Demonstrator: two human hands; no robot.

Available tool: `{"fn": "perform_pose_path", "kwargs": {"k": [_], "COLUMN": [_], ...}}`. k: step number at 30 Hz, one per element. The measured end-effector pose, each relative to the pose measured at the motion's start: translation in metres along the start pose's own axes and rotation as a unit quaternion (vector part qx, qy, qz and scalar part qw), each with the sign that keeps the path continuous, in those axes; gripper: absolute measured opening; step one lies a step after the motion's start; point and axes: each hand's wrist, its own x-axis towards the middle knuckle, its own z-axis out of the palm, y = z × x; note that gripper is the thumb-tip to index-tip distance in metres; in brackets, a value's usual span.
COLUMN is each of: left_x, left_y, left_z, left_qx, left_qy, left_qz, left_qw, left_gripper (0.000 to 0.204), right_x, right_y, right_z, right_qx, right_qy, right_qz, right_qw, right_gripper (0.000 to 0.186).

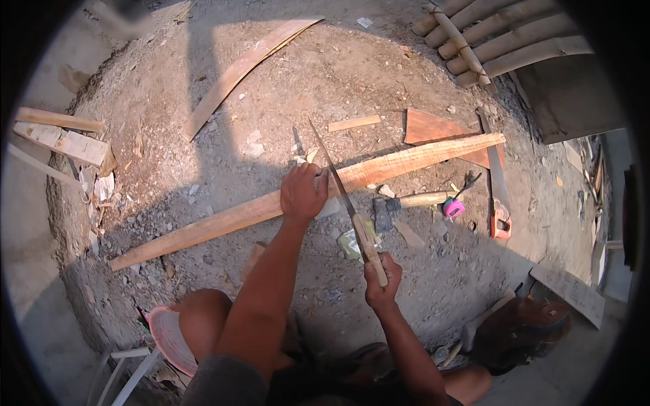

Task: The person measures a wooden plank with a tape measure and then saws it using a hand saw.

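A long, rough-sawn wooden plank (pixel 223 224) lies slantwise across the ground, its right end farther off. My left hand (pixel 302 193) is closed over the plank's middle, pressing on its top. Just right of those fingers, a machete-like blade (pixel 337 177) with a long wooden handle (pixel 368 247) crosses the plank, seen nearly edge-on. My right hand (pixel 383 279) is wrapped round the near end of that handle. Whether the blade touches the wood I cannot tell.
A hammer (pixel 423 199), a pink tape measure (pixel 453 207) and an orange-handled handsaw (pixel 500 220) lie right of the blade. Reddish board (pixel 433 127) lies partly under the plank's far end. Beyond are a curved strip (pixel 244 71), bamboo poles (pixel 514 37) and, leftward, wood offcuts (pixel 64 142).
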Motion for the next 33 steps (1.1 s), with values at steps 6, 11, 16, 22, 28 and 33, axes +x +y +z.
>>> {"fn": "perform_pose_path", "kwargs": {"k": [6,11,16,22,28,33], "left_x": [0.001,0.002,0.001,0.003,0.002,0.003], "left_y": [0.000,0.000,-0.006,0.000,-0.001,0.001], "left_z": [-0.002,0.001,0.001,0.001,0.003,0.003], "left_qx": [0.023,0.003,0.021,0.036,0.043,0.042], "left_qy": [-0.013,-0.010,-0.023,-0.053,-0.005,-0.022], "left_qz": [-0.015,-0.013,-0.011,-0.022,0.003,0.001], "left_qw": [1.000,1.000,0.999,0.998,0.999,0.999], "left_gripper": [0.020,0.019,0.025,0.028,0.021,0.022], "right_x": [-0.007,-0.020,-0.019,-0.018,0.000,0.011], "right_y": [-0.010,-0.014,-0.029,-0.029,-0.068,-0.068], "right_z": [0.000,-0.007,-0.002,-0.004,-0.004,0.008], "right_qx": [-0.049,-0.072,-0.045,0.034,-0.035,-0.223], "right_qy": [-0.003,-0.005,-0.020,0.037,-0.064,-0.088], "right_qz": [0.038,0.052,0.113,0.142,0.200,0.070], "right_qw": [0.998,0.996,0.992,0.989,0.977,0.968], "right_gripper": [0.018,0.019,0.023,0.015,0.064,0.057]}}
